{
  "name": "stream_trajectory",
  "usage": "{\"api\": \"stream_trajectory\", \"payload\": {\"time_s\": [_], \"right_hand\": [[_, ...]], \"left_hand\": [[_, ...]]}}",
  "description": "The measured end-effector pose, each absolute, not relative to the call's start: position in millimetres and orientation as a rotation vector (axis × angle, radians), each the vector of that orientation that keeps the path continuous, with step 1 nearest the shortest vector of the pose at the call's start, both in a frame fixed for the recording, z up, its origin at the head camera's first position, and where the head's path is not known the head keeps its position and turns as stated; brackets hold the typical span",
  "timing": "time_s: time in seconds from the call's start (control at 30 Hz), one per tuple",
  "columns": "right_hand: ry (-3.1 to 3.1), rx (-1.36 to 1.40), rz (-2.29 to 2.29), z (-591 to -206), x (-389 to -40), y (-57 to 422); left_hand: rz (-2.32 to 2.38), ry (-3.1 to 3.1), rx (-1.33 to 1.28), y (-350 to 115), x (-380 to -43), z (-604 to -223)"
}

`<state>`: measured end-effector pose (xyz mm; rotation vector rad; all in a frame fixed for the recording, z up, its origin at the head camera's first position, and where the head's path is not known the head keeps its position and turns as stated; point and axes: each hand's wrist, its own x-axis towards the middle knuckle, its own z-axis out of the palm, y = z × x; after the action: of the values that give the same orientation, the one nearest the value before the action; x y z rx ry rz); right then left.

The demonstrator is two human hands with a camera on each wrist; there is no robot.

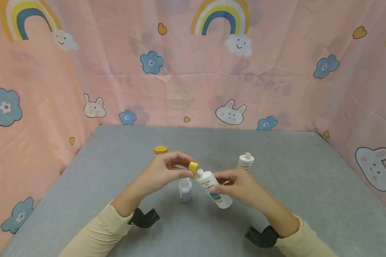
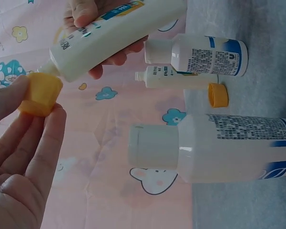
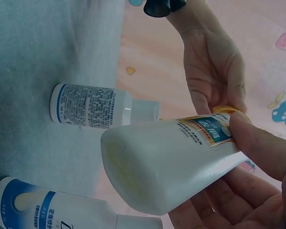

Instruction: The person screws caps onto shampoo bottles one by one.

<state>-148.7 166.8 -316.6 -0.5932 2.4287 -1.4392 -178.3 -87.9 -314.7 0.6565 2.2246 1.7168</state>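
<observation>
A small yellow cap (image 1: 193, 169) is pinched between the thumb and fingers of my left hand (image 1: 159, 175). My right hand (image 1: 241, 187) grips a white flat-sided bottle (image 1: 223, 201), tilted so its bare neck points up and left. In the left wrist view the yellow cap (image 2: 42, 93) overlaps the tip of that neck, the cap leaning to one side. Thumb on the label, fingers behind, the right hand (image 3: 257, 191) holds the bottle (image 3: 148, 167) above the table, its base toward the right wrist view.
A small white-capped bottle (image 1: 185, 191) stands below the hands; the left wrist view shows a second such bottle (image 2: 238, 162). Farther back stand an uncapped white bottle (image 1: 246, 161) and another yellow cap (image 1: 160, 150). Pink patterned cloth (image 1: 180, 89) walls the grey table (image 1: 292, 171).
</observation>
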Motion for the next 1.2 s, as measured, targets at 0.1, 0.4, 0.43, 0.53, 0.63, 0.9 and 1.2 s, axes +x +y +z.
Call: {"api": "stream_trajectory", "payload": {"time_s": [0.1, 0.4, 0.43, 0.53, 0.63, 0.9, 1.2], "right_hand": [[2.417, -0.602, -1.441, -318, -148, 166], [2.392, -0.637, -1.436, -320, -148, 165], [2.389, -0.643, -1.436, -320, -148, 164], [2.392, -0.663, -1.425, -320, -147, 164], [2.398, -0.675, -1.412, -320, -147, 164], [2.399, -0.673, -1.397, -320, -146, 164], [2.387, -0.684, -1.395, -320, -146, 166]], "left_hand": [[1.704, 2.229, 0.665, -88, -177, -313], [1.656, 2.243, 0.7, -86, -172, -309], [1.65, 2.249, 0.706, -85, -172, -309], [1.624, 2.278, 0.725, -85, -170, -308], [1.596, 2.307, 0.748, -83, -169, -308], [1.566, 2.36, 0.827, -80, -166, -306], [1.565, 2.349, 0.925, -79, -166, -308]]}}
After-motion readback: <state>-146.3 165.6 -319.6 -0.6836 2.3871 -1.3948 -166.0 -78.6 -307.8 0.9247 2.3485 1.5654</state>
